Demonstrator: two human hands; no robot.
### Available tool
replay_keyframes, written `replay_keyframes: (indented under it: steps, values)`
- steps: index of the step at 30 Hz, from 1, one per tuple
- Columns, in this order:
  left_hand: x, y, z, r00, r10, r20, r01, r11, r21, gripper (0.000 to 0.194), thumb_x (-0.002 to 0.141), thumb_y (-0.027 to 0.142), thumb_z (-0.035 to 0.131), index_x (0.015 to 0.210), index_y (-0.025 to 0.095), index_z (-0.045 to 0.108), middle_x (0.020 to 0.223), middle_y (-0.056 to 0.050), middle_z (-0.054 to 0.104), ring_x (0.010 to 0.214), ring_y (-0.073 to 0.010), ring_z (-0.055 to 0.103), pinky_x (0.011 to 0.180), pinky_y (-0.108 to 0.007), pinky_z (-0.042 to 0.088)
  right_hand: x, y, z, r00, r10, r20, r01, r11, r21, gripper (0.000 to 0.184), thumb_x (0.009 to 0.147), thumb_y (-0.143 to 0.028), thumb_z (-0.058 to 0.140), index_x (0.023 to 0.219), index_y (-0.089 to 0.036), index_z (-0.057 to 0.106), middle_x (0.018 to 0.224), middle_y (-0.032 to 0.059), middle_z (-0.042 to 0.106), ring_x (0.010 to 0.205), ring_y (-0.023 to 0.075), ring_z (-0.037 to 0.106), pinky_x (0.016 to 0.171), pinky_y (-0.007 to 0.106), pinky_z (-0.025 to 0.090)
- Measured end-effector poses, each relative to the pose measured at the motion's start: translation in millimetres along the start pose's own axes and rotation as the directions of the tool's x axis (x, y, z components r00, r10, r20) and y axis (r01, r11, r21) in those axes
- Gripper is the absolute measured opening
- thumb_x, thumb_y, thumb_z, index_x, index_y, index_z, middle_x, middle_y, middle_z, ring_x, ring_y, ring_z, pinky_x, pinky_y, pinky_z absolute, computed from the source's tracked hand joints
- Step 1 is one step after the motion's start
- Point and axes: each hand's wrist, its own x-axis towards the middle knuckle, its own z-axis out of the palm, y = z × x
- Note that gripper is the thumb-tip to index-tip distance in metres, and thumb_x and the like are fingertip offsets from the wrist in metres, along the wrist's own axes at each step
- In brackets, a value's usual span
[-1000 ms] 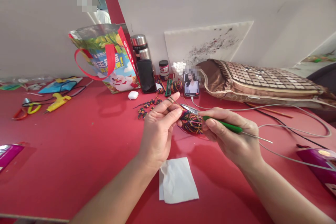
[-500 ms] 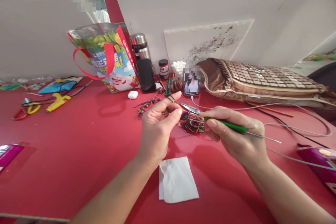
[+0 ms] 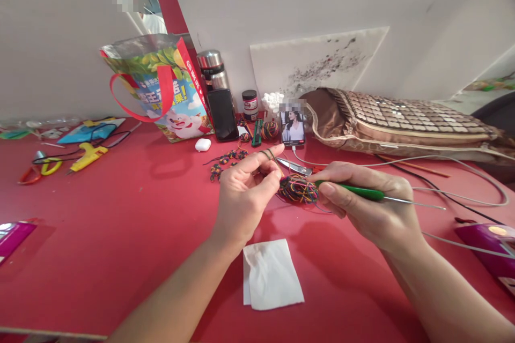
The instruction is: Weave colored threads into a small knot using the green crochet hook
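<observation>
My left hand [image 3: 248,186] is closed in a pinch on thin dark cord [image 3: 269,154], which loops round its raised index finger. Between the fingers and thumb, the worked part is mostly hidden. My right hand [image 3: 372,214] grips a crochet hook [image 3: 364,192] by its green handle, and a thin metal shaft sticks out to the right. The end toward my left hand is hard to make out. A tangled bundle of multicoloured cord [image 3: 300,191] lies between the hands. Just behind it rests a metal tool [image 3: 296,166], partly covered. Knotted multicoloured pieces [image 3: 219,167] lie behind my left hand.
A folded white tissue [image 3: 273,276] lies in front of me on the red table [image 3: 140,246]. Farther back stand a shopping bag [image 3: 161,86], a dark phone [image 3: 222,115], a lit phone [image 3: 293,126] with a cable and a brown bag [image 3: 418,120]. A yellow glue gun [image 3: 87,157] lies left.
My right hand has moved a little to the right with the crochet hook, away from my left hand. My left hand stays nearly in place, still pinching the cord.
</observation>
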Motion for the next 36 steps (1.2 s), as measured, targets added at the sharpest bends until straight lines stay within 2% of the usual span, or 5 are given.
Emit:
replay_keyframes:
  steps: [6,11,19,27,36]
  values:
    - [3,-1,-5.1,0.993,-0.023,0.117,0.025,1.0,-0.012,0.024,0.08,0.017,0.083,0.101,0.026,0.091,0.079,0.0,0.068,0.074,-0.0112,0.056,0.07,-0.024,0.048,4,-3,-6,0.975,0.219,0.029,-0.221,0.964,0.146,0.019,0.079,-0.035,0.097,0.084,-0.019,0.089,0.064,0.0042,0.068,0.053,0.0114,0.052,0.046,0.025,0.041]
    - [5,1,-5.7,0.966,-0.133,0.221,0.158,0.982,-0.103,0.025,0.075,0.025,0.092,0.1,0.025,0.092,0.074,-0.001,0.067,0.066,-0.008,0.051,0.061,-0.02,0.043,14,-1,-9,0.931,0.305,0.202,-0.356,0.883,0.307,0.028,0.071,-0.041,0.102,0.079,-0.018,0.089,0.053,0.0021,0.061,0.043,0.0071,0.043,0.04,0.021,0.027]
    - [-2,-4,4.9,0.968,-0.173,0.182,0.222,0.928,-0.298,0.033,0.071,0.035,0.099,0.103,0.029,0.091,0.085,-0.002,0.075,0.076,-0.0113,0.066,0.07,-0.021,0.057,12,11,15,0.947,0.212,0.241,-0.316,0.743,0.59,0.015,0.083,-0.035,0.092,0.085,-0.021,0.088,0.057,-0.0044,0.058,0.04,-0.0003,0.023,0.042,0.02,0.026]
    - [-5,-10,6.5,0.992,-0.065,0.11,0.087,0.974,-0.21,0.042,0.078,0.02,0.093,0.116,0.036,0.088,0.088,0.003,0.075,0.076,-0.0089,0.069,0.072,-0.019,0.061,11,12,21,0.946,0.258,0.196,-0.32,0.661,0.679,0.015,0.085,-0.031,0.091,0.086,-0.017,0.087,0.062,-0.0044,0.056,0.045,-0.0006,0.017,0.043,0.016,0.029]
    - [-5,-10,8.3,0.998,-0.01,0.065,0.024,0.975,-0.221,0.05,0.079,0.015,0.089,0.124,0.037,0.085,0.09,0.002,0.074,0.081,-0.01,0.067,0.072,-0.019,0.06,8,12,25,0.956,0.275,0.103,-0.279,0.736,0.616,0.019,0.086,-0.036,0.09,0.091,-0.018,0.087,0.065,-0.0032,0.058,0.047,0.0027,0.025,0.046,0.02,0.037]
